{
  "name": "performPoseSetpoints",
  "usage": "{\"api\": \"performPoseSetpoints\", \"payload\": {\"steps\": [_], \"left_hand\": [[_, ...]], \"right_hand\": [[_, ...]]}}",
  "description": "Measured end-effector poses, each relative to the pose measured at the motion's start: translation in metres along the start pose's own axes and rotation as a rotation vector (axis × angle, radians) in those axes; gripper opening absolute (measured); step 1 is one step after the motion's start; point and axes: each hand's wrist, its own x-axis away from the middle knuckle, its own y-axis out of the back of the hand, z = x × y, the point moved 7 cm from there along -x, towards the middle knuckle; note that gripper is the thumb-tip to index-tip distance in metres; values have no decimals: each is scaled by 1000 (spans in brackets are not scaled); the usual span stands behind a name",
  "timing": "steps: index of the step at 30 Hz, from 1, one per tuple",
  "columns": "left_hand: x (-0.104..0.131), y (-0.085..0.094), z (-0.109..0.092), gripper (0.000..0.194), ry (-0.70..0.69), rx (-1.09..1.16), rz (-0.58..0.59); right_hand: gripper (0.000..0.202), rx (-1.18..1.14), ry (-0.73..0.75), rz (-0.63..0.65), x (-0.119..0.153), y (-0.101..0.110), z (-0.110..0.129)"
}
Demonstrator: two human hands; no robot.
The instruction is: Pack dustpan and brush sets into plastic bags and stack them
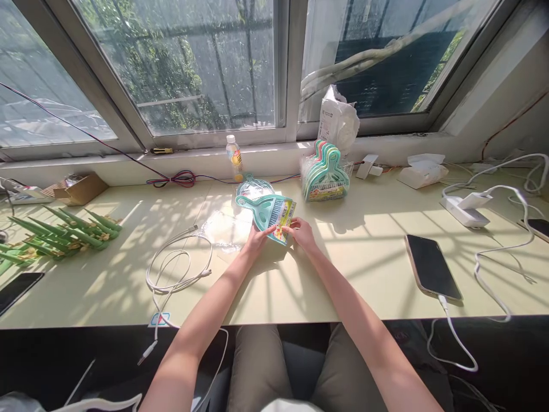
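Observation:
Between my hands, above the table, is a teal mini dustpan and brush set (263, 210) with a yellow printed card (283, 216) along its bristle end. My left hand (258, 237) grips its lower edge, thumb on the front. My right hand (299, 232) pinches the card's lower right side. Behind it another teal dustpan (254, 186) lies on the table, partly covered. Clear plastic wrapping (221, 229) is spread to the left of my left hand. Farther right, a row of similar dustpan sets (328, 174) in teal, red and yellow stands upright in plastic.
A drink bottle (234, 157) stands by the window. A coiled white cable (178, 280) lies left of my arms. To the right are a charging phone (433, 268), a white power strip (465, 210) and a tissue pack (424, 170). Green plants (64, 232) lie at left.

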Motion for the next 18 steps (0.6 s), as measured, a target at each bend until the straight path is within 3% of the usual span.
{"api": "performPoseSetpoints", "payload": {"steps": [6,9,11,16,18], "left_hand": [[-2,3,9,85,30,34,-34],[-3,5,10,82,-4,3,0],[-4,5,9,79,-21,-9,29],[0,6,4,81,-28,-18,8],[4,2,1,79,-27,-28,19]], "right_hand": [[34,307,12,-83,6,2,4],[51,251,21,-215,7,9,5],[59,76,3,-236,5,12,2],[48,-327,-118,204,5,-13,-4],[48,-378,-122,254,8,-15,-3]]}}
